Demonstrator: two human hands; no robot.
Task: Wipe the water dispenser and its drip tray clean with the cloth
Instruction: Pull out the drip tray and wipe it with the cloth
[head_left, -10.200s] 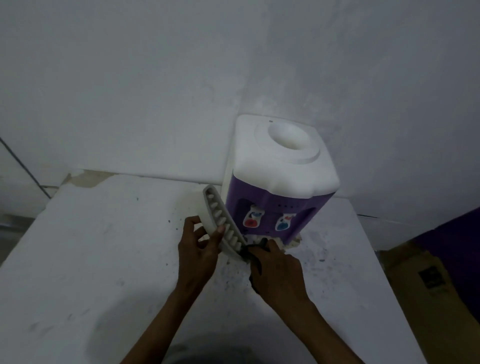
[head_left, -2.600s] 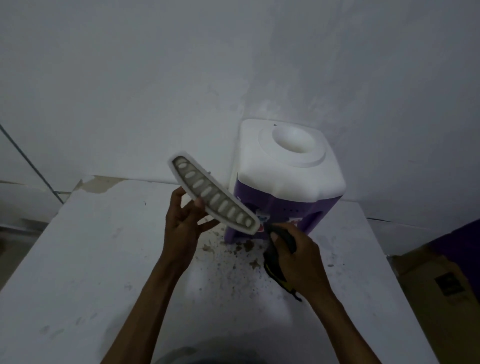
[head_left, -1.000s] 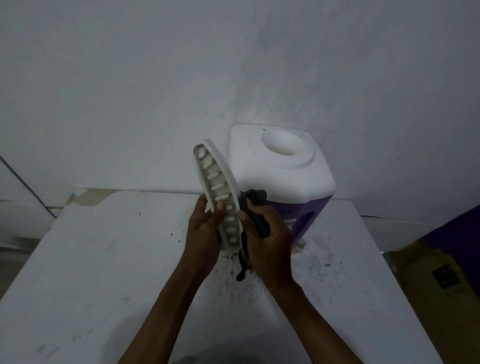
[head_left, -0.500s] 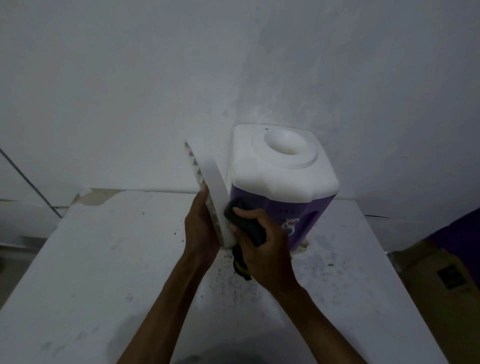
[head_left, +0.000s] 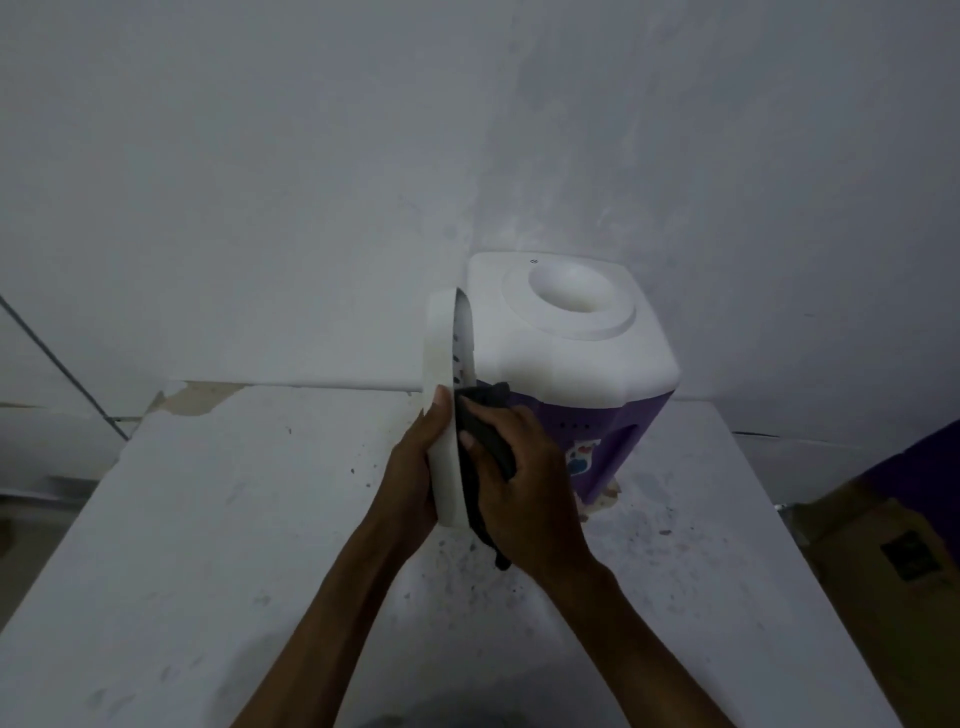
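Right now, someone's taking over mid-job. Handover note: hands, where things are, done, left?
Left hand: grips the white plastic drip tray, held on edge above the counter.
Right hand: presses the dark cloth against the tray's slotted face.
White-and-purple water dispenser: upright at the back of the white counter, tray removed.
Done: tray is off and being wiped.
Left: finish the tray, wipe the dispenser body, refit the tray. Dark crumbs lie on the counter below the hands.

No legible txt; water dispenser (head_left: 582, 338) tap stickers blurred (pics only).
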